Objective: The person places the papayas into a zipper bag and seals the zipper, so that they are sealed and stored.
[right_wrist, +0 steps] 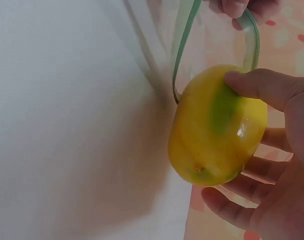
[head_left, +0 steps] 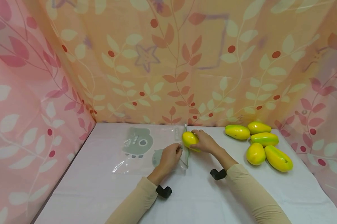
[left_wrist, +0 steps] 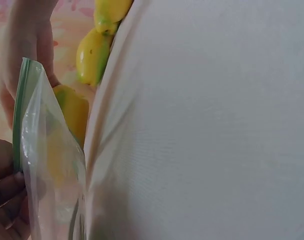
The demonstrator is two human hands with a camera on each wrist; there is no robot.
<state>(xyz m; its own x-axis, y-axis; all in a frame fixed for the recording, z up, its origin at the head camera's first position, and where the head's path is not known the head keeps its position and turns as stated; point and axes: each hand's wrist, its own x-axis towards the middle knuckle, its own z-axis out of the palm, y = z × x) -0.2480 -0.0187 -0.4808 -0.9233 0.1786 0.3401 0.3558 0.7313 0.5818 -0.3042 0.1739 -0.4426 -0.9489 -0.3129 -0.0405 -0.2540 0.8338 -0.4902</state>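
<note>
A clear zip bag (head_left: pixel 168 133) with grey-green cartoon prints and a green zip strip lies flat on the table, its mouth toward the right. My left hand (head_left: pixel 169 158) pinches one lip of that mouth, and in the right wrist view the green strip (right_wrist: pixel 186 47) spreads into a loop. At the mouth, a yellow papaya (right_wrist: pixel 217 125) with a green patch is gripped by my right hand (head_left: pixel 206 141), thumb on one side and fingers around the other. In the left wrist view the papaya (left_wrist: pixel 74 112) shows partly through the clear plastic.
Several more yellow-green papayas (head_left: pixel 255 154) lie grouped at the right of the white-covered table (head_left: pixel 207 199). Patterned curtains (head_left: pixel 185 62) stand behind the table and along both sides. A black camera mount (head_left: pixel 164 191) sits on each wrist.
</note>
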